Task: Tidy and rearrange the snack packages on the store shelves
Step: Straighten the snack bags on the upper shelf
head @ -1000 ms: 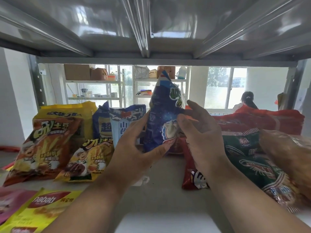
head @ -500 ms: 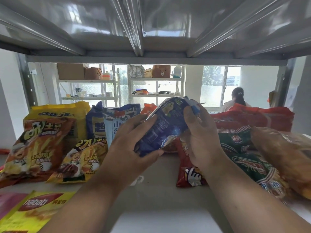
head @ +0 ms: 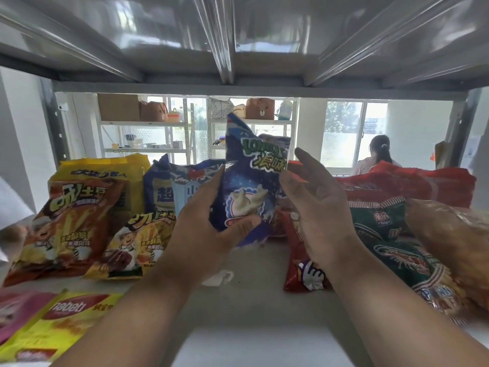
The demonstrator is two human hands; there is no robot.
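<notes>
1. While my left hand (head: 209, 229) grips the lower part of the dark blue, glossy plastic snack bag (head: 251, 186), thumb across its front, the bag stands upright above the grey metal shelf (head: 254, 287), in the gap between the rows.
2. My right hand (head: 315, 207) is relaxed with fingers spread, just beside the bag's right edge; I cannot tell whether it touches.
3. I judge the bag light, air-puffed and slippery, with brittle contents, so I would hold it by the crimped seams, not squeeze the middle.
4. Open room lies in front of me; the yellow-and-blue packets (head: 164, 192) crowd the left, the red and green bags (head: 383, 229) the right, and the upper shelf's underside (head: 238, 49) limits lifting.
</notes>
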